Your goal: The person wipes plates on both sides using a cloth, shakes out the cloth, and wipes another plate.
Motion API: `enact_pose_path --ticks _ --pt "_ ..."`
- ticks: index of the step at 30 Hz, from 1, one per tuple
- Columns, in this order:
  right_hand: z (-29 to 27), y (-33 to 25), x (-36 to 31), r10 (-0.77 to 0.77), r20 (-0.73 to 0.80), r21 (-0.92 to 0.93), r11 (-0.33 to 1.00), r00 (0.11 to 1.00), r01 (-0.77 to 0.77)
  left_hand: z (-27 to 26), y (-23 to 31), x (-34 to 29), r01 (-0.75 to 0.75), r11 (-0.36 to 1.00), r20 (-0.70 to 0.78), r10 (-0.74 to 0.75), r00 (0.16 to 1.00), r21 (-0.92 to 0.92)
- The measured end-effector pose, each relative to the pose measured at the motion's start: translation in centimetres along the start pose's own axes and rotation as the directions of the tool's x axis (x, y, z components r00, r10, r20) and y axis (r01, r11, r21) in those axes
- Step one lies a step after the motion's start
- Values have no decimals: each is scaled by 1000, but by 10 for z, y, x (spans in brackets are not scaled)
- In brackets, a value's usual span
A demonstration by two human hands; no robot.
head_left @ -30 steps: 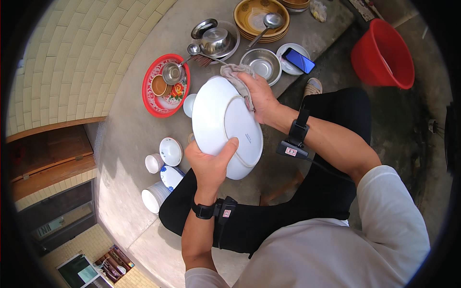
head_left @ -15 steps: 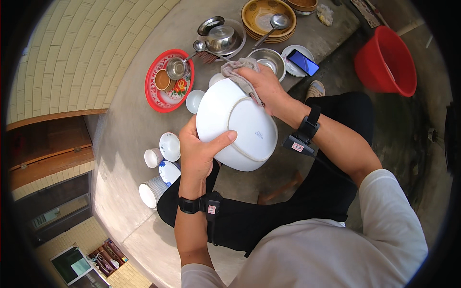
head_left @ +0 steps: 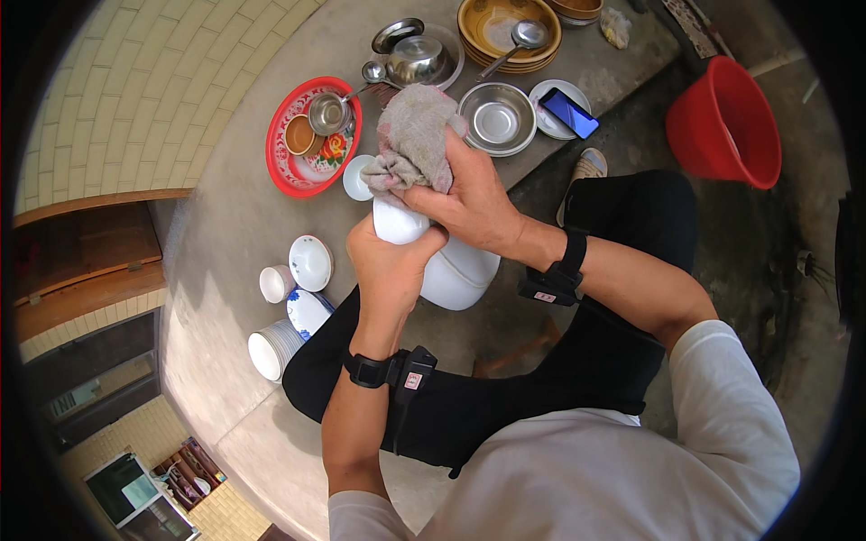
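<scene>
In front of my lap a large white bowl (head_left: pixel 460 275) is held tilted, its outside and foot ring partly in sight. My left hand (head_left: pixel 390 261) grips its near left side, thumb laid across the white wall. Bunched in my right hand (head_left: pixel 476 194) is a grey cloth (head_left: pixel 415 135), which lies over the bowl's far edge and hides it. A small white cup (head_left: pixel 358 178) stands on the floor just beyond the cloth's left side. Much of the bowl is covered by my hands.
A red patterned basin (head_left: pixel 280 162) holds a ladle (head_left: pixel 330 114) and a brown cup. Stacked brown basins (head_left: pixel 469 27), a steel bowl (head_left: pixel 496 119) and a phone (head_left: pixel 568 113) on a plate lie ahead. White bowls (head_left: pixel 310 263) stand left, a red bucket (head_left: pixel 726 126) far right.
The bowl has tipped, so less of its base shows. My right hand has moved left and toward me with the cloth, which now spreads over the bowl's far edge.
</scene>
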State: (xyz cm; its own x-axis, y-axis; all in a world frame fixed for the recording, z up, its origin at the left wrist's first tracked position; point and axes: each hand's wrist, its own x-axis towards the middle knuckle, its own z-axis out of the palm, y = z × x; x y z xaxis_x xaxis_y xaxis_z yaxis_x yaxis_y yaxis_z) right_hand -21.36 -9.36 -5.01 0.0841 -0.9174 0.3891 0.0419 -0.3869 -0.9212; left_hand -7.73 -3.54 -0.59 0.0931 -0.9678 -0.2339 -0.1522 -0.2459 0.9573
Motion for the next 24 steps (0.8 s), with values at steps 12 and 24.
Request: enact_pose_path --ticks 12,24 --pt "-35 27 17 239 323 410 836 915 -364 -2 12 -12 3 1000 -72 -3 997 -3" --pt "-58 31 24 251 505 407 774 826 -485 -14 16 -13 6 994 98 -17 995 110"
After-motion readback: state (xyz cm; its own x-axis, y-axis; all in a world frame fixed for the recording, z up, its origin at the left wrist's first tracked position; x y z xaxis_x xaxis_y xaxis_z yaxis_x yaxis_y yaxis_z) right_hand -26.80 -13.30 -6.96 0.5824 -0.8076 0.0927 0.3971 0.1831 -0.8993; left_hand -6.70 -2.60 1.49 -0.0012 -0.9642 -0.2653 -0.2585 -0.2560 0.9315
